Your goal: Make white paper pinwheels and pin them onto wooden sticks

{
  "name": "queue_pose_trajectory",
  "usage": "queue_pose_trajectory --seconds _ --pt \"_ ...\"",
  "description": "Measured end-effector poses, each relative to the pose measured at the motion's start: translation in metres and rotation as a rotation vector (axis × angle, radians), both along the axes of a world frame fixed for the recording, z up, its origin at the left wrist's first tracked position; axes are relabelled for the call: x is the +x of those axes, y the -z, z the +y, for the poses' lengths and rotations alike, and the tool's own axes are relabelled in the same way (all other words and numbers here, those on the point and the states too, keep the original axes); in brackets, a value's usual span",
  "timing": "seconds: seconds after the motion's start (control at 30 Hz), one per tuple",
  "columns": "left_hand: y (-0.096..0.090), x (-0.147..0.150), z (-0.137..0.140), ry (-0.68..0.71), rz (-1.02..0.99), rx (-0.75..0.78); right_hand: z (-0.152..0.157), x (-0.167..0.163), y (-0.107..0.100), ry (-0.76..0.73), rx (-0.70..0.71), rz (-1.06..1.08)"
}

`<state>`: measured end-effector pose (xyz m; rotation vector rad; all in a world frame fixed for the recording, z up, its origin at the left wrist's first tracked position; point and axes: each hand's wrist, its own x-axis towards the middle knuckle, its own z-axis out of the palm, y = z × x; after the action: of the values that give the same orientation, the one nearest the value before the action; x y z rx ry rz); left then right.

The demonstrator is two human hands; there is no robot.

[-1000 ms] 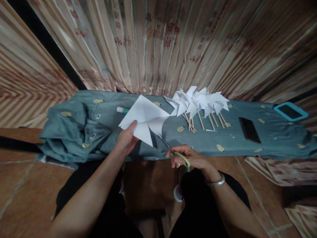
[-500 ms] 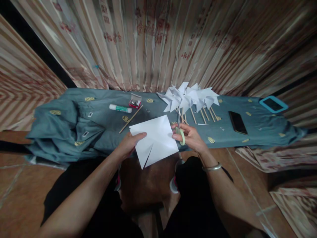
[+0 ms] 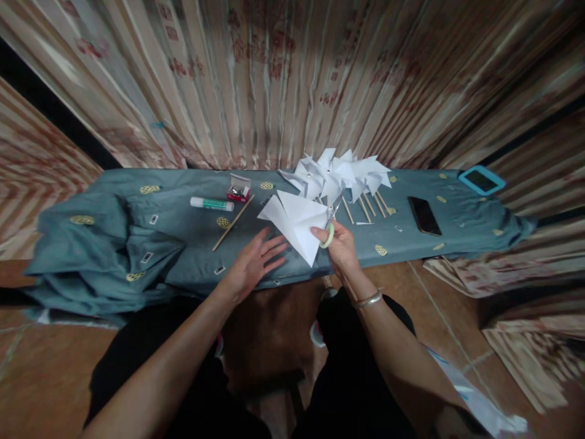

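A white paper square (image 3: 299,222) with a slit cut in from its edge is held up over the front of the table. My right hand (image 3: 341,245) pinches the paper's right side and also keeps a pair of scissors (image 3: 329,233) with a pale green handle, blades pointing away from me. My left hand (image 3: 256,259) is off the paper, just to its lower left, with fingers spread and nothing in them. Behind the paper lie several white paper pinwheels (image 3: 351,174) on wooden sticks, grouped together.
On the blue-grey tablecloth (image 3: 183,256) lie a glue stick (image 3: 211,203), a small red box of pins (image 3: 239,189) and a loose wooden stick (image 3: 232,224). A black phone (image 3: 425,215) and a blue-framed device (image 3: 482,180) lie to the right. A curtain (image 3: 274,91) hangs behind.
My left hand has let go of the paper and opened. The paper has turned in my right hand, so its slit now faces away from me. The view has shifted slightly.
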<state>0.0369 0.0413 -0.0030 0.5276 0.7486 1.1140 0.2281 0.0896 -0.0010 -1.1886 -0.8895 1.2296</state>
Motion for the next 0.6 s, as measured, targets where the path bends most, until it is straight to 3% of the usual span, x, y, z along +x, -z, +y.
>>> queue_pose_trajectory --seconds 0.17,0.4,0.6 --pt "-0.002 0.024 0.0 -0.07 0.088 0.059 -0.002 -0.019 0.003 -0.027 0.021 -0.035" --pt "0.005 0.035 0.017 -0.385 0.211 -0.004 -0.006 -0.025 0.003 -0.082 0.003 -0.029" --pt "0.005 0.018 0.036 -0.586 0.377 0.071 -0.029 -0.013 0.005 -0.349 -0.063 -0.105"
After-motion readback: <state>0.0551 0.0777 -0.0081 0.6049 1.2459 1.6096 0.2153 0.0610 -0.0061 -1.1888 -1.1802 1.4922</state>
